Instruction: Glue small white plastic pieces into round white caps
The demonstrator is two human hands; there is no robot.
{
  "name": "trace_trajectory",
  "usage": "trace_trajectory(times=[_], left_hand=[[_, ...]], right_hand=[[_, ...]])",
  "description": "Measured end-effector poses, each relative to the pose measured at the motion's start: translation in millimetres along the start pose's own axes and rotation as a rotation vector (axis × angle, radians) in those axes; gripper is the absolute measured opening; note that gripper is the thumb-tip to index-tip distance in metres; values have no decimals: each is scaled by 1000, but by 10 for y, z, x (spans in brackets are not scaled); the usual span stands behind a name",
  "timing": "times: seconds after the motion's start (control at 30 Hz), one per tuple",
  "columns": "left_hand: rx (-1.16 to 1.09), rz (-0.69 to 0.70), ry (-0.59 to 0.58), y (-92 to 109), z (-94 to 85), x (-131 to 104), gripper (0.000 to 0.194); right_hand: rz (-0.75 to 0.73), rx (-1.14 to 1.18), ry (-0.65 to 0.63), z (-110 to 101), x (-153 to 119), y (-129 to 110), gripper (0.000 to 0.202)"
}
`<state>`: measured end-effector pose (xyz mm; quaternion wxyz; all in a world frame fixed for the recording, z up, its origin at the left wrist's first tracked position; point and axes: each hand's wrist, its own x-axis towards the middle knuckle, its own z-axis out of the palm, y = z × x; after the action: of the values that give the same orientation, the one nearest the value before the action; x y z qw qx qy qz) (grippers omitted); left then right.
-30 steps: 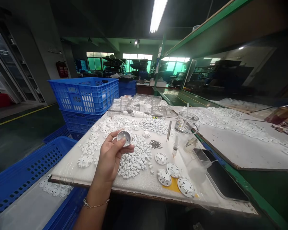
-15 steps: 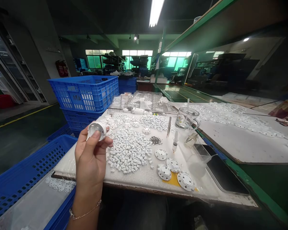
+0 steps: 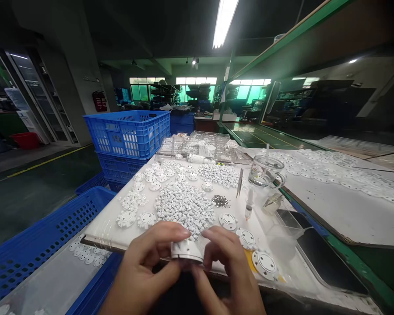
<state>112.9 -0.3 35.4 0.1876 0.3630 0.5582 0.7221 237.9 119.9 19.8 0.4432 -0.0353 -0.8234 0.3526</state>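
Low in front of me, at the table's near edge, my left hand grips a white round plastic part between thumb and fingers. My right hand is closed at the part's right side, with its thumb below and fingertips at the upper rim; the hands partly hide the part. Just behind it lies a heap of small white plastic pieces. White discs with dark holes rest to the right of my right hand, and more white discs lie to the left of the heap.
Tweezers, a syringe, a glass mug, a small glass bottle and a dark phone-like slab stand or lie right. Tiny dark metal bits form a small pile. Blue crates are stacked left.
My left hand has come down and right with the white part, from raised at the left to the table's front edge. My right hand has entered and meets it there. The view has shifted slightly.
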Motion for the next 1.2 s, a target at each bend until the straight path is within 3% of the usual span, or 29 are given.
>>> trace_trajectory(times=[0.1,0.2,0.27,0.37,0.4,0.5,0.63,0.73,0.93,1.07,1.2], left_hand=[[348,112,-196,37,-96,38,39],[480,19,-438,192,-186,216,49],[501,-41,-537,292,-260,493,50],[762,-37,-435,309,-406,1185,34],[920,-39,-372,267,-459,1458,32],[1075,-83,-301,31,-591,2212,24],[1176,-150,-299,-337,-614,2793,26],[1217,-179,-299,-551,-534,2979,27],[1209,-215,-271,-780,-384,3111,30],[1135,-192,-227,-739,-324,3072,32],[997,-136,-156,-476,-249,2956,29]], right_hand=[[19,109,-54,185,102,265,27],[69,177,34,262,97,446,21],[80,168,145,276,70,544,19],[89,190,259,278,19,649,17],[98,204,257,280,-3,675,18],[119,233,206,317,-79,737,18],[184,256,298,441,-165,803,13],[197,234,365,523,-192,831,14],[116,169,338,473,-157,845,18],[-10,59,244,364,-95,812,28],[-44,13,255,298,-55,750,26]])
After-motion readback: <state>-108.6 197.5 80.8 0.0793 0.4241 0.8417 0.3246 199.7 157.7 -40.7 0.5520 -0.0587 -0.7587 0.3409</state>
